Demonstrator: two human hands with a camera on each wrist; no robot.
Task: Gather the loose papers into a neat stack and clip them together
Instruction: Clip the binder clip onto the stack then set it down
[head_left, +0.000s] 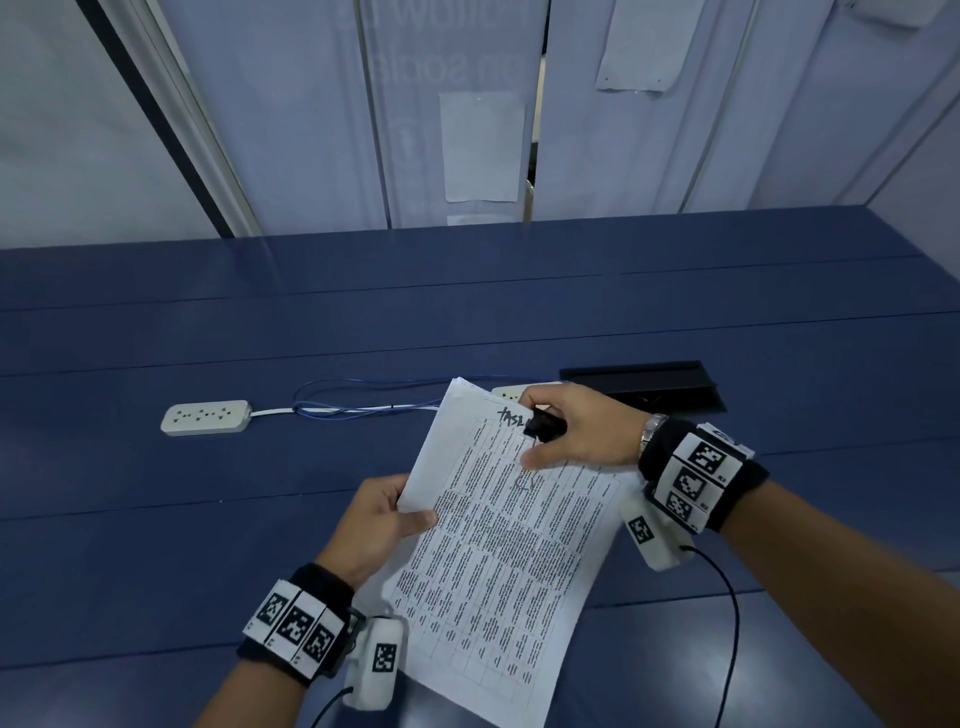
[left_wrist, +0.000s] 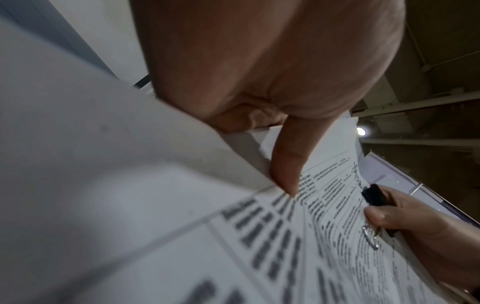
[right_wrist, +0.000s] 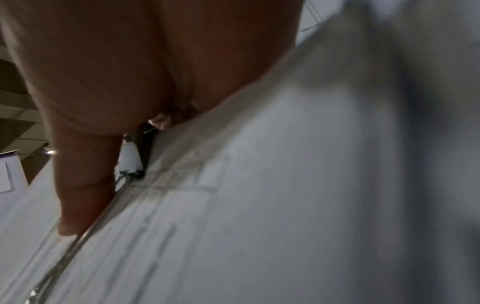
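Observation:
A stack of printed papers (head_left: 498, 545) is held up off the blue table, its top sheet covered in a text table with handwriting at the top. My left hand (head_left: 384, 519) pinches the stack's left edge, thumb (left_wrist: 285, 174) on the top sheet. My right hand (head_left: 566, 431) grips a black binder clip (head_left: 543, 425) at the stack's top edge; the clip (left_wrist: 374, 197) shows black beside the paper (left_wrist: 155, 205), its wire handle (left_wrist: 370, 237) lying on the sheet. The right wrist view is blurred, showing the thumb (right_wrist: 83, 185) on the paper (right_wrist: 259, 205).
A white power strip (head_left: 205, 416) lies on the blue table (head_left: 156, 519) at the left, with blue and white cables (head_left: 363, 405) running right. A black cable hatch (head_left: 644, 384) sits behind my right hand. Papers hang on the wall panels (head_left: 480, 145) behind.

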